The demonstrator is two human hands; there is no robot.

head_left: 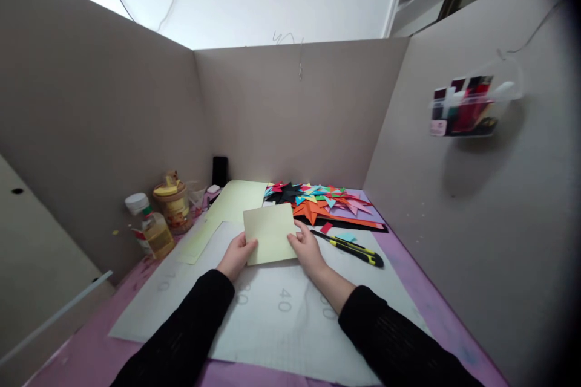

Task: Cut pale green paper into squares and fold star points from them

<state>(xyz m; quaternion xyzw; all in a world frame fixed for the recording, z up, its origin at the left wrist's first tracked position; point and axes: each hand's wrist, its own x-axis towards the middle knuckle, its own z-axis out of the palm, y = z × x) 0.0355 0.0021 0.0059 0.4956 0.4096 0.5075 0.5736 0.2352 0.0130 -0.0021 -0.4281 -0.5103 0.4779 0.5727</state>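
Note:
A pale yellow sheet of paper (269,234), nearly square, is held up above the mat between both hands. My left hand (236,255) pinches its lower left edge, thumb on the near face. On the opposite side, my right hand (309,249) grips the right edge with the thumb in front and fingers mostly behind. Beneath lies a white mat (272,332) printed with numbers. Just right of my right hand rests a black and yellow utility knife (356,249), beside a small red paper scrap (326,228) and a light blue scrap (347,236).
Colourful folded paper stars (313,196) pile up at the back right. Larger pale yellow paper (242,196) lies at the back left. A bottle of yellowish liquid (157,233), a tub (175,205) and a black phone-like object (220,170) line the left side. Grey partitions (295,115) enclose the table.

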